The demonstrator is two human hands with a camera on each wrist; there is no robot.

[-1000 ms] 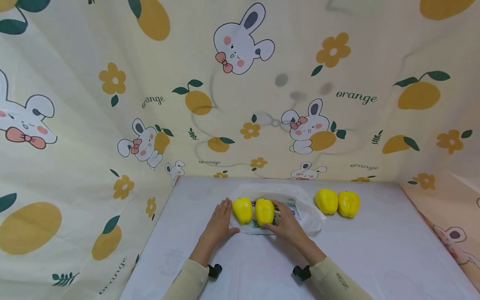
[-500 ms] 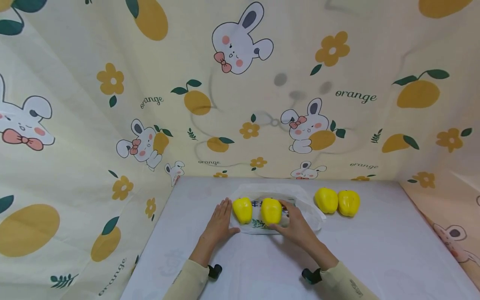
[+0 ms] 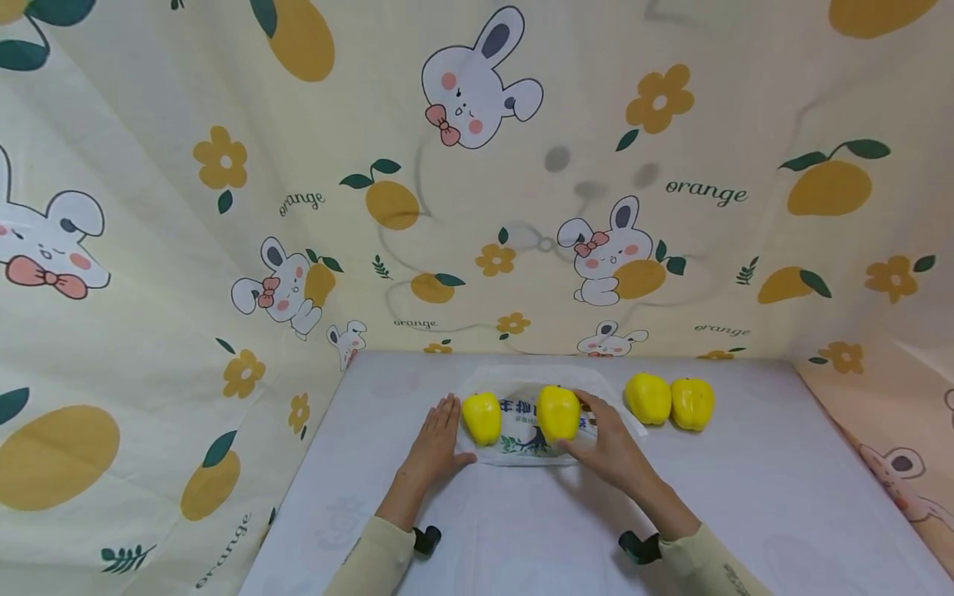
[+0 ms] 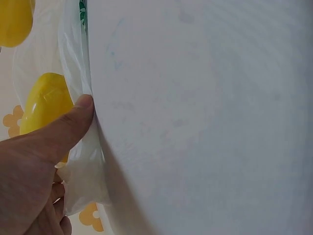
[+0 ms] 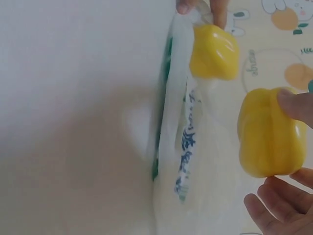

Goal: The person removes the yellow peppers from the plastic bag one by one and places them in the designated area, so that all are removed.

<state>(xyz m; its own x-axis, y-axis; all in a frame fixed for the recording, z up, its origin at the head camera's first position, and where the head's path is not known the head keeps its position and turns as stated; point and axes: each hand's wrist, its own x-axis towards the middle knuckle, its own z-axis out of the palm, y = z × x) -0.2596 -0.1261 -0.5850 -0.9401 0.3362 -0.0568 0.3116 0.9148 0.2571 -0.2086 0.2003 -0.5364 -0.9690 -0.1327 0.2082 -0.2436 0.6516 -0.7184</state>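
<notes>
A yellow bell pepper [image 3: 558,414] is held between the thumb and fingers of my right hand [image 3: 614,451], over the right part of a white printed plastic bag [image 3: 488,457]. In the right wrist view that bell pepper [image 5: 269,142] is raised above the bag, thumb on one side and fingertips on the other. A second yellow bell pepper [image 3: 482,419] lies at the bag's left end. Beside it rests my left hand [image 3: 432,447], fingers straight along the bag's end. The left wrist view shows the thumb [image 4: 80,110] touching the bag's near edge [image 4: 80,54].
Two more yellow bell peppers [image 3: 648,399] [image 3: 692,404] sit side by side to the right of the bag. A pale cloth covers the table [image 3: 522,538]. Behind it hangs a curtain [image 3: 477,190] printed with rabbits and oranges; more of it flanks both sides.
My right hand has moved right and slightly up with the bell pepper, away from the other one on the bag, uncovering more of the print. My left hand has stayed in place.
</notes>
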